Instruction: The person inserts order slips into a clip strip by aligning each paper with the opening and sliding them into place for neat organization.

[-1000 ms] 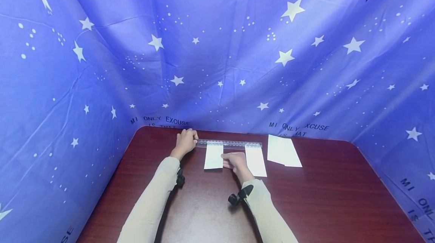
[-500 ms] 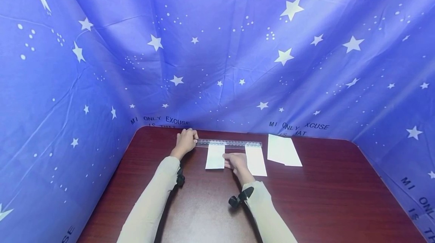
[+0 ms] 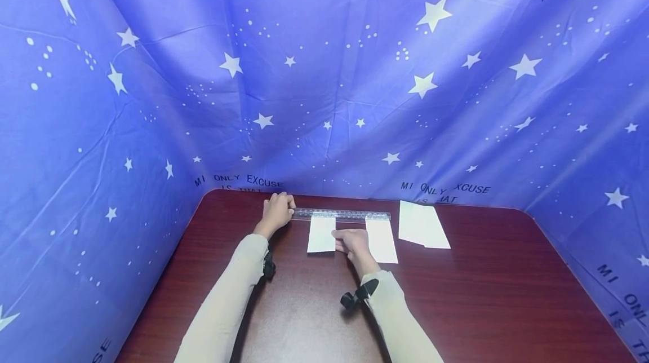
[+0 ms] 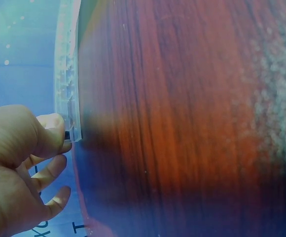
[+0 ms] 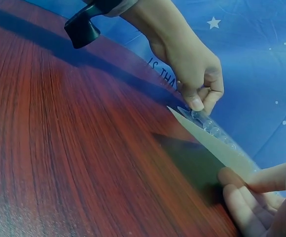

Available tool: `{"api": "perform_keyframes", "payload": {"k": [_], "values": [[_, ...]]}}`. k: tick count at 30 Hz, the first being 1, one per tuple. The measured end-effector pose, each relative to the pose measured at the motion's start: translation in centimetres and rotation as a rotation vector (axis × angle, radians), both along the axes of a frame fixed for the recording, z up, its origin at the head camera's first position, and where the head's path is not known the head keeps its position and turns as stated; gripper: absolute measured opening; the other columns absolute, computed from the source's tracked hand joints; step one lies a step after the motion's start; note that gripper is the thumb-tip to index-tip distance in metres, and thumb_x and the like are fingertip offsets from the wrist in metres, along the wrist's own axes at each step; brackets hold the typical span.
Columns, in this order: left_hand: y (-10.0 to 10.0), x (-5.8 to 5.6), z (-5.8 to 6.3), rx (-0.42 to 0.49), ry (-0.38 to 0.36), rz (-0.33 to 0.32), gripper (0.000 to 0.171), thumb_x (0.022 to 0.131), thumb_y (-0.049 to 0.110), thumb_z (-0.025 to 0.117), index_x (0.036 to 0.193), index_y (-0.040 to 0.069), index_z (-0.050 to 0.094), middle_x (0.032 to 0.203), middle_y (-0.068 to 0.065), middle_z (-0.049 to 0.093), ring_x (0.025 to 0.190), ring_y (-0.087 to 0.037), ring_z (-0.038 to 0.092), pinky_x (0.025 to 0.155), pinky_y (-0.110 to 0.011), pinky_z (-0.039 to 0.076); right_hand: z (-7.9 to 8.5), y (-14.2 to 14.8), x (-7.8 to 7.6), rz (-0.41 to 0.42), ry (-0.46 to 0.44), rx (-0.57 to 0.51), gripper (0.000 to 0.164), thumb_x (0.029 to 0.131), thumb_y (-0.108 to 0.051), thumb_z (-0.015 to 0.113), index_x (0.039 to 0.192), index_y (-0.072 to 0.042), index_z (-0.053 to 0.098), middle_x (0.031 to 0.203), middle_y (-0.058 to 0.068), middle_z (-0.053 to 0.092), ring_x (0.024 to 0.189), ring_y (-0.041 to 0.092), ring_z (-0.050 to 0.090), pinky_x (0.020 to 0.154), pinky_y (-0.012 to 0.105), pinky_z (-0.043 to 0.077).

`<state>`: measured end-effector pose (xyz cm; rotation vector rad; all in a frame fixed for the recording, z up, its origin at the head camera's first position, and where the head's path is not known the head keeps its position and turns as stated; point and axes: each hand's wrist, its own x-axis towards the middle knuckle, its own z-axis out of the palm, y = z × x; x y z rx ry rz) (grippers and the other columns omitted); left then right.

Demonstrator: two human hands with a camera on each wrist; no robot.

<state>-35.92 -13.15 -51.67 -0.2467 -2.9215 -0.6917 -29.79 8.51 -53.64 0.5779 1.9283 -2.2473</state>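
A long clear plastic strip (image 3: 350, 215) with a row of rounded loops lies near the table's far edge. My left hand (image 3: 277, 211) pinches its left end between thumb and index finger, as the left wrist view (image 4: 22, 163) shows of the strip (image 4: 66, 74). Below the strip hangs a white paper card (image 3: 321, 234), its top edge at the loops. My right hand (image 3: 353, 240) pinches this card by its right edge. In the right wrist view the card (image 5: 207, 138) tilts up off the table, casting a shadow beneath. A second white card (image 3: 382, 243) meets the strip farther right.
Two overlapping white sheets (image 3: 423, 226) lie at the back right of the dark red wooden table (image 3: 481, 295). A blue star-printed curtain (image 3: 324, 81) rises behind the table and along both sides. Black wrist cameras (image 3: 355, 295) sit on both sleeves.
The left card and my right hand have shifted slightly to the right along the strip. My left hand stays at the strip's left end.
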Motion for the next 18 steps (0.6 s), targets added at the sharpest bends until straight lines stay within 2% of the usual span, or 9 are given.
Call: {"api": "perform_keyframes", "payload": {"k": [11, 14, 18], "values": [[-0.02, -0.12, 0.0, -0.006, 0.015, -0.013, 0.012, 0.084, 0.001, 0.069, 0.08, 0.012, 0.066, 0.096, -0.009, 0.066, 0.1, -0.033, 0.058, 0.088, -0.052, 0.044, 0.18, 0.08, 0.31, -0.071, -0.006, 0.024, 0.009, 0.08, 0.011, 0.069, 0.088, 0.014, 0.066, 0.054, 0.001, 0.062, 0.046, 0.005, 0.06, 0.049, 0.022, 0.055], [-0.07, -0.08, -0.07, -0.006, 0.012, -0.013, 0.012, 0.086, 0.002, 0.069, 0.08, 0.011, 0.066, 0.098, -0.008, 0.066, 0.1, -0.033, 0.058, 0.089, -0.053, 0.044, 0.15, 0.3, 0.31, -0.04, -0.014, 0.033, 0.015, 0.082, 0.009, 0.07, 0.094, 0.017, 0.068, 0.056, 0.002, 0.064, 0.048, 0.006, 0.062, 0.052, 0.023, 0.057], [-0.1, -0.06, -0.1, -0.002, -0.006, -0.007, 0.012, 0.088, 0.003, 0.07, 0.08, 0.011, 0.066, 0.1, -0.008, 0.066, 0.102, -0.032, 0.058, 0.091, -0.054, 0.044, 0.16, 0.83, 0.2, 0.046, -0.045, 0.046, 0.026, 0.085, 0.004, 0.072, 0.106, 0.018, 0.067, 0.061, 0.003, 0.069, 0.053, 0.009, 0.067, 0.059, 0.025, 0.059]]}}
